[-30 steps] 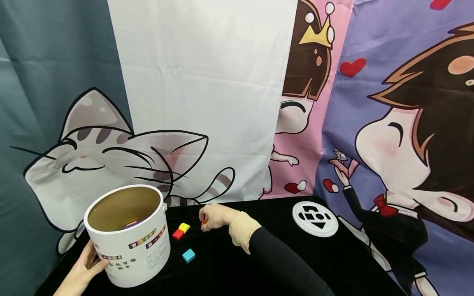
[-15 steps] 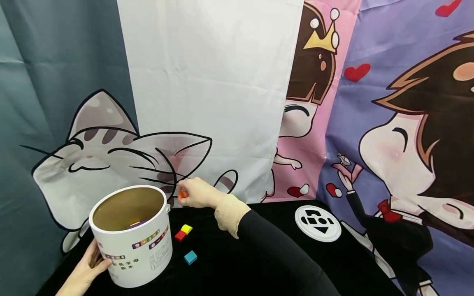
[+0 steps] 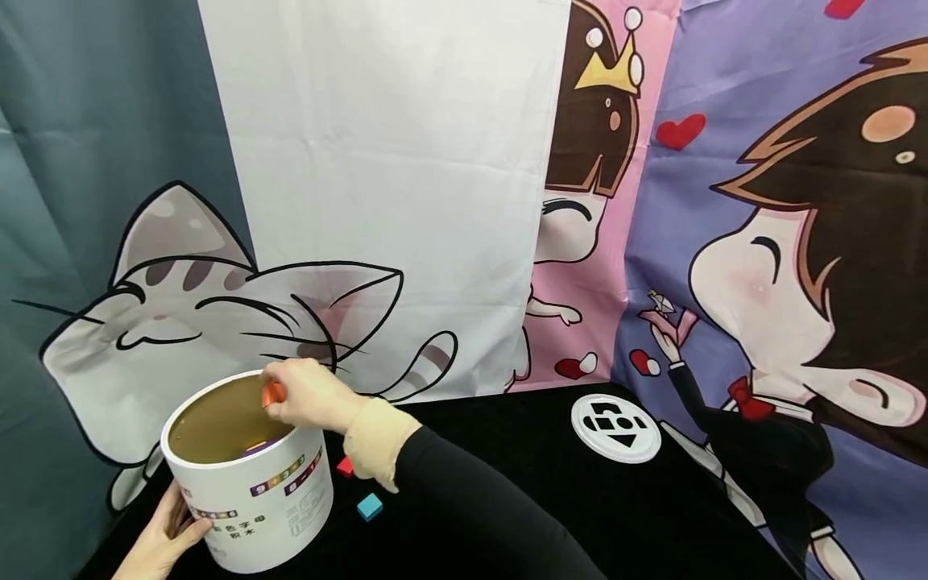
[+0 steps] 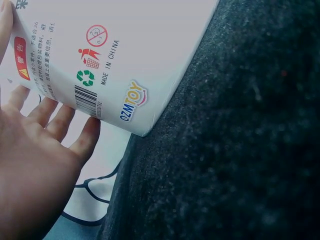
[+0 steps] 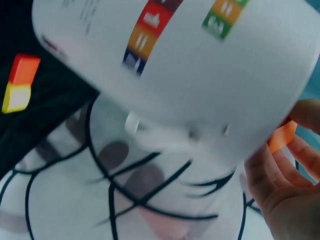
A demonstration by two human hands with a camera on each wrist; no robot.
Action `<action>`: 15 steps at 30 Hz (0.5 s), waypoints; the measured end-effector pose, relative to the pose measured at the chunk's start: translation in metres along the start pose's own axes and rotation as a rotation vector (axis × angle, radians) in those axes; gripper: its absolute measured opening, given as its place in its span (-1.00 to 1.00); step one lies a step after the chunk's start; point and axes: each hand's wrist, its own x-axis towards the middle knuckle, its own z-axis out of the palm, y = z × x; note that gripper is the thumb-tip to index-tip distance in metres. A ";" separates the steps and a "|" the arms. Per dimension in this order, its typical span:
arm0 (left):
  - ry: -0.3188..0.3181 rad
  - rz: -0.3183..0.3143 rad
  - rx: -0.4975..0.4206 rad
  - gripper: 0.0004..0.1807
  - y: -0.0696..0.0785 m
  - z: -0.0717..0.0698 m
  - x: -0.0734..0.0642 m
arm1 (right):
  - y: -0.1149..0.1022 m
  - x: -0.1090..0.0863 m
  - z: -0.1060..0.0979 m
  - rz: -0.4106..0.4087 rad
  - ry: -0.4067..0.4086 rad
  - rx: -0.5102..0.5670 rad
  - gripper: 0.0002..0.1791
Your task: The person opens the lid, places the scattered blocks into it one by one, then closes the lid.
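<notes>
My left hand (image 3: 161,538) holds the side of a white bucket (image 3: 286,503), thumb and fingers spread round its wall. Fingers of that hand also show against the printed wall in the left wrist view. Over the bucket's right rim, my right hand (image 3: 308,393) pinches an orange block (image 3: 274,394). Only part of this block shows between the fingers in the right wrist view. Inside the bucket, a purple and yellow piece (image 3: 259,446) is visible at the bottom. A red block (image 5: 25,69) and a yellow block (image 5: 18,98) lie touching on the black cloth.
A blue block (image 3: 370,507) lies right of the bucket. At the back right rests a round white lid (image 3: 616,428) with shaped cutouts. Black cloth (image 3: 507,451) covers the table, and a printed cartoon curtain (image 3: 406,201) hangs close behind it.
My right hand has lifted the orange block off the black cloth and carried it left to above the bucket's rim. The left hand stays on the bucket; the head view has shifted slightly.
</notes>
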 end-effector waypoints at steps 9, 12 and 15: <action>0.012 -0.002 -0.030 -0.05 0.000 -0.003 0.002 | -0.038 0.021 0.027 0.072 -0.036 -0.043 -0.65; 0.002 -0.002 -0.057 -0.04 -0.004 -0.002 0.000 | -0.044 0.022 0.039 0.148 -0.061 -0.001 -0.66; -0.001 0.012 -0.077 -0.01 -0.008 -0.001 -0.002 | -0.047 0.020 0.047 0.217 -0.074 0.010 -0.75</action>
